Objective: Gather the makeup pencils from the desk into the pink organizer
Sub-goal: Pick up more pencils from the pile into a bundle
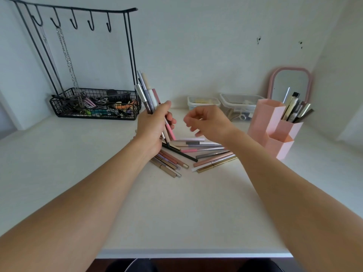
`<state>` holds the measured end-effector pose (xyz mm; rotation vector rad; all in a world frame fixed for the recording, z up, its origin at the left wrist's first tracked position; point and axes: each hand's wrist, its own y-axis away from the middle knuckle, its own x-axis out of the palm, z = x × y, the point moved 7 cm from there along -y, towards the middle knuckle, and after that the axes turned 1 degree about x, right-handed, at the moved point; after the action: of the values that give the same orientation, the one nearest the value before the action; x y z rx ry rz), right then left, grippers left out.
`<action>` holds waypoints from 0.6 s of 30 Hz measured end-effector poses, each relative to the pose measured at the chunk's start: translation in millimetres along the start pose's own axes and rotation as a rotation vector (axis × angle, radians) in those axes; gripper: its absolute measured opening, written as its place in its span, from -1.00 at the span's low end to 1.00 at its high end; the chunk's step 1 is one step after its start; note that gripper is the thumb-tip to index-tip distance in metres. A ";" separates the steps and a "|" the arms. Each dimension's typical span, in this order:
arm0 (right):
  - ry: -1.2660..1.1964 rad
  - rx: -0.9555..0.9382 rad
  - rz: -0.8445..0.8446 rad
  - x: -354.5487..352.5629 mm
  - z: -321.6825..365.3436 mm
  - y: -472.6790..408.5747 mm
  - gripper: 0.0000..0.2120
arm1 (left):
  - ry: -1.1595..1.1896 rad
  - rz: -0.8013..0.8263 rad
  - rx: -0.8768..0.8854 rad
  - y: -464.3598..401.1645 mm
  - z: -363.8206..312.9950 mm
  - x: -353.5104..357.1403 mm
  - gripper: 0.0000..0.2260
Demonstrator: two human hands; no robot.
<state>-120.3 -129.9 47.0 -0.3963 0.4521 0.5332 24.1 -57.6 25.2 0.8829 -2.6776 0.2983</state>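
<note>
Left hand (153, 128) closed around bundle of pencils (148, 95), tips up, lower ends partly hidden by palm. Right hand (208, 122) empty, fingers loosely curled, blurred. More loose pencils (208, 152) on desk (176, 213), some hidden under left wrist. Pink organizer (275, 128) at right, rear compartment already holding several.

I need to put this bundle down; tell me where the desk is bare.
Bare: the desk between its front edge and the loose pencils, and left, in front of the wire basket. Crowded: by the pink organizer and clear containers.
</note>
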 end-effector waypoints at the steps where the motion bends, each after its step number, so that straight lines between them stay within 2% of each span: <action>1: 0.172 -0.032 -0.010 -6.4 -1.8 -2.4 -0.85 | 0.020 0.010 -0.007 -0.2 0.3 0.5 -0.85; 3: 0.397 -0.056 0.071 -8.6 -7.8 -2.7 -0.85 | 0.052 0.021 -0.019 -1.0 2.0 0.7 -0.83; 6: 0.545 -0.045 0.175 -5.1 -17.1 0.3 -0.81 | 0.093 0.038 -0.025 -2.7 2.0 0.9 -0.83; 12: 0.531 -0.042 0.171 -0.7 -18.6 -0.3 -0.88 | 0.129 0.000 -0.059 -2.4 2.0 -2.7 -0.70; 18: 0.496 0.015 0.262 3.4 -24.2 0.1 -0.83 | 0.148 -0.021 -0.085 -2.3 3.9 -4.6 -0.62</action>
<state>-125.2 -139.9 25.2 -0.4587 0.9951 0.6861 28.2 -58.0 20.2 0.8291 -2.5239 0.2340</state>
